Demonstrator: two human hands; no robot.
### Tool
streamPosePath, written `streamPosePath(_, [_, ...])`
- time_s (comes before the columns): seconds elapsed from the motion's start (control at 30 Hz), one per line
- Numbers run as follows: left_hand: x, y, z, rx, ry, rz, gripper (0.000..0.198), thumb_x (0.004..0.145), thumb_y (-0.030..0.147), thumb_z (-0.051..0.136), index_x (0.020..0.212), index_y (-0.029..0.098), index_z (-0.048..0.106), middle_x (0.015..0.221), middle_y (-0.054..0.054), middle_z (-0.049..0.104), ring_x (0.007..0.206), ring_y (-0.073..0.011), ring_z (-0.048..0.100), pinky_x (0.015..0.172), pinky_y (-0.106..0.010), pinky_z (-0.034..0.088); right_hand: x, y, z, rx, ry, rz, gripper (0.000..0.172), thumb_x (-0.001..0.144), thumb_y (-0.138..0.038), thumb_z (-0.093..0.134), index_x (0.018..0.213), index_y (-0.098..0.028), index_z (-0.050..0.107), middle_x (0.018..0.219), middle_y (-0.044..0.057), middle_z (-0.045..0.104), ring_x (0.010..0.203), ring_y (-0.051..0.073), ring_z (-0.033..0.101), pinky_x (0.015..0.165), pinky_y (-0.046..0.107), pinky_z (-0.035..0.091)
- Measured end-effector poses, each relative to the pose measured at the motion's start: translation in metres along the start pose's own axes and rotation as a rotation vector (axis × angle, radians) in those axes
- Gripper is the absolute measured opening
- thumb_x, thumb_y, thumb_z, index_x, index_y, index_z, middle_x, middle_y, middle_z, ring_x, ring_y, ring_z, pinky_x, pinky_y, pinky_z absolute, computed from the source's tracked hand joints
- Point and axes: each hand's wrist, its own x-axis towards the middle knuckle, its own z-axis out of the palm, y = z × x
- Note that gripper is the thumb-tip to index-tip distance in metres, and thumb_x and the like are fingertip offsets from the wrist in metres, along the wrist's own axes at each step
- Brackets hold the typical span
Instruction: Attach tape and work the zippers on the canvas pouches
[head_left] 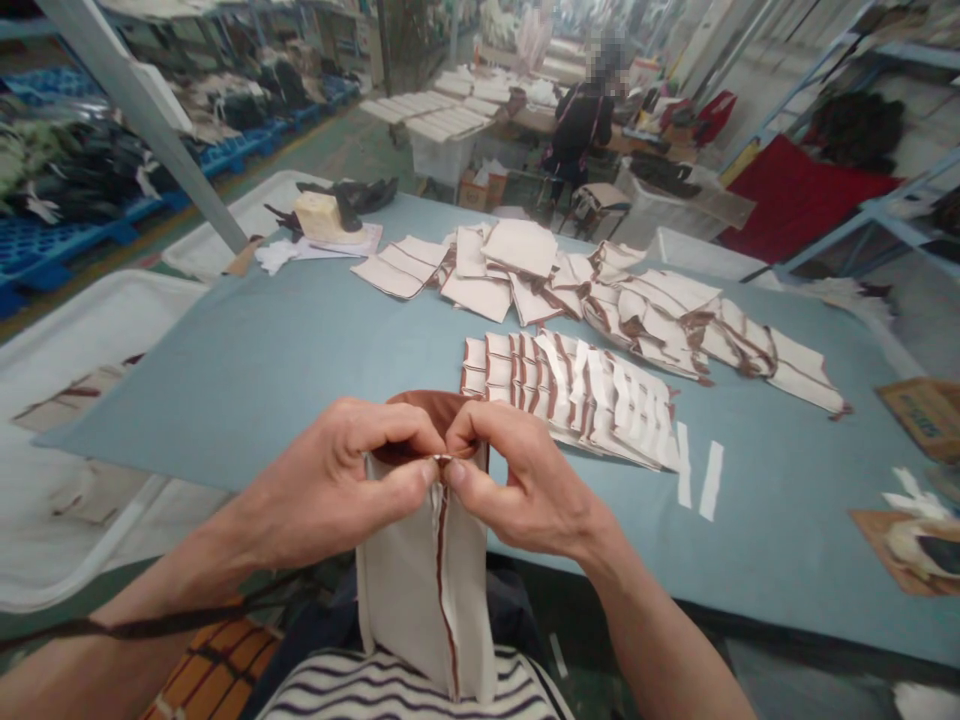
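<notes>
A cream fabric pouch (405,580) with a brown inside and a brown-edged seam down its middle hangs upright in front of my striped shirt. My left hand (375,475) pinches its top rim just left of the seam. On the right of the seam, my right hand (517,475) pinches the same rim, thumb close to the other thumb. Both sets of fingers are closed on the cloth, and the fingertips behind the rim are hidden. Beyond my hands, an overlapping row of similar cream pieces with brown edges (517,375) lies on the blue-grey table (300,350).
White strips (711,480) lie on the row and beside it. A loose pile of cream pieces (517,250) spreads across the far side. A yellowish block (326,218) stands at the back left. White bins (142,530) flank the table's left. A person (581,125) is farther back.
</notes>
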Motion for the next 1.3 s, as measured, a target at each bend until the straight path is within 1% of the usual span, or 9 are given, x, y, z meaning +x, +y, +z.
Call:
streamPosePath(0.13, [-0.001,-0.009,-0.005,-0.018,-0.042,-0.016,0.022,0.087,0.016,0.057,0.078,0.017,0.077,0.068,0.006,0.072,0.061,-0.0081,0.060,0.058,-0.014,0.043,0.001,-0.004,0.003,-0.001,-0.047,0.119,0.011,0.089,-0.028,0.060,0.080,-0.023,0.056,0.071,-0.005,0.058,0.064,0.013,0.049,0.065,0.027,0.036])
streamPosePath(0.33, [-0.002,-0.013,-0.019,0.067,-0.162,0.029,0.023,0.090,0.017,0.058,0.087,0.017,0.080,0.068,0.004,0.070,0.058,-0.0088,0.057,0.055,-0.017,0.040,0.006,-0.019,-0.002,-0.104,-0.161,0.156,0.010,0.081,-0.023,0.062,0.074,-0.022,0.055,0.068,-0.006,0.053,0.062,0.011,0.045,0.063,0.028,0.029])
streamPosePath(0.5, [0.002,-0.015,-0.024,0.023,-0.288,-0.036,0.021,0.087,0.019,0.055,0.080,0.015,0.075,0.061,0.006,0.056,0.053,-0.0076,0.046,0.050,-0.018,0.031,0.014,-0.016,-0.004,-0.007,-0.253,0.194,0.017,0.085,-0.027,0.062,0.071,-0.022,0.053,0.067,-0.006,0.050,0.063,0.011,0.043,0.060,0.027,0.028])
streamPosePath(0.6, [0.004,-0.017,-0.021,0.057,-0.218,-0.014,0.020,0.086,0.019,0.054,0.078,0.015,0.072,0.063,0.006,0.057,0.056,-0.0076,0.047,0.052,-0.017,0.033,0.015,-0.011,-0.003,0.106,-0.245,0.254,0.024,0.086,-0.031,0.061,0.068,-0.023,0.048,0.065,-0.006,0.046,0.060,0.011,0.041,0.057,0.025,0.029])
streamPosePath(0.7, [0.005,-0.016,-0.019,0.150,-0.137,0.036,0.019,0.084,0.015,0.053,0.077,0.015,0.072,0.063,0.006,0.057,0.056,-0.0074,0.047,0.053,-0.017,0.034,0.014,-0.009,0.001,0.083,-0.164,0.259,0.022,0.082,-0.027,0.059,0.065,-0.023,0.044,0.063,-0.007,0.041,0.060,0.010,0.037,0.057,0.026,0.028])
streamPosePath(0.83, [0.006,-0.010,-0.025,0.236,-0.155,0.088,0.016,0.083,0.013,0.054,0.079,0.017,0.069,0.062,0.008,0.050,0.056,-0.0072,0.043,0.052,-0.018,0.031,0.011,-0.013,0.006,0.014,-0.091,0.228,0.016,0.081,-0.025,0.057,0.067,-0.023,0.050,0.063,-0.007,0.042,0.059,0.011,0.039,0.060,0.026,0.029])
streamPosePath(0.97, [0.010,-0.005,-0.033,0.293,-0.214,0.114,0.014,0.086,0.015,0.055,0.078,0.019,0.066,0.058,0.009,0.044,0.052,-0.0074,0.038,0.049,-0.020,0.027,0.012,-0.018,0.006,-0.047,-0.076,0.214,0.015,0.079,-0.023,0.057,0.067,-0.023,0.048,0.061,-0.007,0.041,0.058,0.011,0.037,0.060,0.027,0.027])
streamPosePath(1.17, [0.008,-0.005,-0.031,0.373,-0.201,0.201,0.016,0.090,0.012,0.054,0.079,0.020,0.062,0.062,0.008,0.051,0.053,-0.0080,0.043,0.053,-0.021,0.032,0.015,-0.019,0.008,-0.097,-0.071,0.197,0.013,0.078,-0.021,0.058,0.068,-0.023,0.050,0.061,-0.006,0.045,0.060,0.012,0.041,0.062,0.028,0.028])
streamPosePath(1.3, [-0.003,-0.014,-0.028,0.416,-0.117,0.253,0.021,0.098,0.019,0.053,0.081,0.021,0.066,0.067,0.004,0.060,0.055,-0.0099,0.051,0.055,-0.022,0.037,0.012,-0.016,0.010,0.043,-0.043,0.248,0.009,0.077,-0.022,0.059,0.069,-0.022,0.054,0.063,-0.006,0.048,0.062,0.012,0.042,0.062,0.027,0.032])
